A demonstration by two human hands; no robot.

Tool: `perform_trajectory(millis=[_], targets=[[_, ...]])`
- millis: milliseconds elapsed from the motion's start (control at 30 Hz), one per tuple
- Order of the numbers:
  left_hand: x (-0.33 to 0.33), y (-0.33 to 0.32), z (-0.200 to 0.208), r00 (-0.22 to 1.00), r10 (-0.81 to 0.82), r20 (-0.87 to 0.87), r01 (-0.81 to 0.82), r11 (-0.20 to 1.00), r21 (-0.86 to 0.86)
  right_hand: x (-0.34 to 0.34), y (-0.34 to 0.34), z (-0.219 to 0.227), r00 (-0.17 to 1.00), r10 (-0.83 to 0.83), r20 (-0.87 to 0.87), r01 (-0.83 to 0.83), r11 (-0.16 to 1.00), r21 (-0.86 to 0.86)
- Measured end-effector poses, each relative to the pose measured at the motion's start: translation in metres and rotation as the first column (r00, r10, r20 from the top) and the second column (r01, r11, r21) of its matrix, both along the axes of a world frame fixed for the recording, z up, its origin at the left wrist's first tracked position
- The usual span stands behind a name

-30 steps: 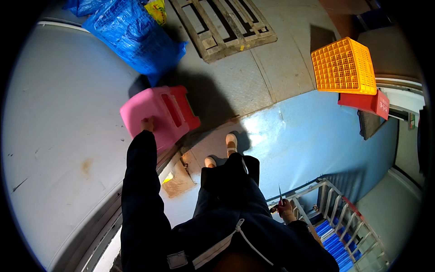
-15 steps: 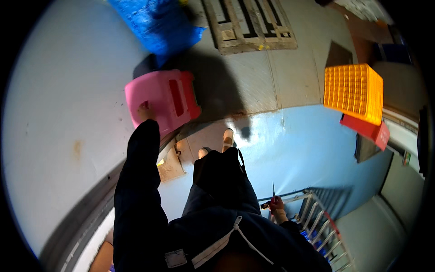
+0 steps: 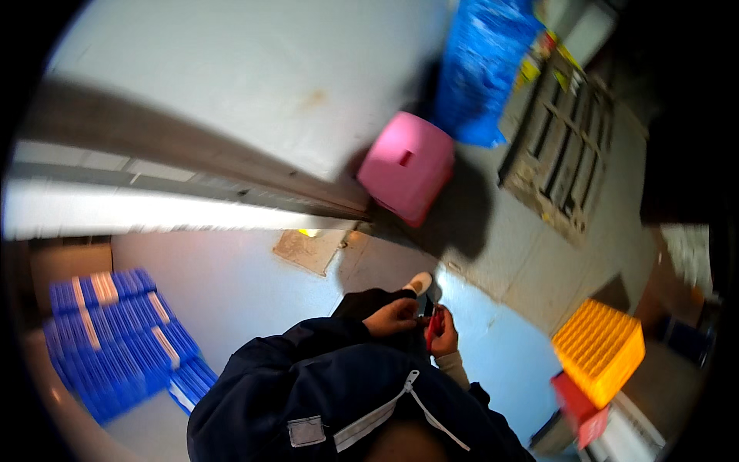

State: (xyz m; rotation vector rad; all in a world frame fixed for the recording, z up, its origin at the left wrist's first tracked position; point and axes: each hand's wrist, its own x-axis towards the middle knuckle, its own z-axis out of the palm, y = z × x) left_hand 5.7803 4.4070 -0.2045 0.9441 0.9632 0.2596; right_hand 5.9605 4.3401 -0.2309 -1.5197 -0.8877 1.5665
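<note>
My two hands meet in front of my body. My left hand (image 3: 392, 317) is closed, its fingertips pinched together near a small dark thing that I cannot make out. Close beside it, my right hand (image 3: 446, 339) grips a red-handled tool (image 3: 433, 329); its working end is unclear here. Beyond the hands, a pink plastic stool (image 3: 416, 158) with a slot in its top stands on the floor by the pale wall. Neither hand touches it.
A blue plastic bag (image 3: 483, 69) stands behind the stool, with a wooden pallet (image 3: 548, 181) to its right. A yellow crate (image 3: 596, 339) rests on a red box (image 3: 573, 404) at right. Banded blue stacks (image 3: 115, 331) fill the left, below a wall edge (image 3: 192, 173).
My left hand has let go of the stool and come in to my right hand. My right hand has moved inward with the red-handled tool. The view has turned left.
</note>
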Motion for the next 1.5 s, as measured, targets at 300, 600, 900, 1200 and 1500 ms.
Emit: perform_trajectory(millis=[300,600,900,1200,1500], targets=[[-0.150,-0.092,0.049,0.957,0.291,-0.008,-0.268,0.893,0.361,-0.150,-0.003,0.050,0.818,0.537,0.206,-0.569,0.809,0.150],[-0.355,-0.275,0.081,0.279,0.951,0.134,-0.960,0.280,0.009,-0.388,-0.068,0.091,0.525,0.838,0.147,-0.790,0.416,0.450],[-0.494,-0.379,0.081,-0.517,0.832,0.199,-0.856,-0.499,-0.137,-0.571,-0.066,0.080,0.243,0.930,0.274,-0.911,0.122,0.395],[-0.698,-0.401,0.071,-0.768,0.635,0.086,-0.640,-0.755,-0.143,-0.816,0.002,0.099,0.225,0.866,0.447,-0.878,-0.019,0.478],[-0.863,-0.413,0.089,-0.914,0.405,0.022,-0.405,-0.907,-0.118,-1.066,0.072,0.073,0.083,0.930,0.357,-0.932,-0.054,0.359]])
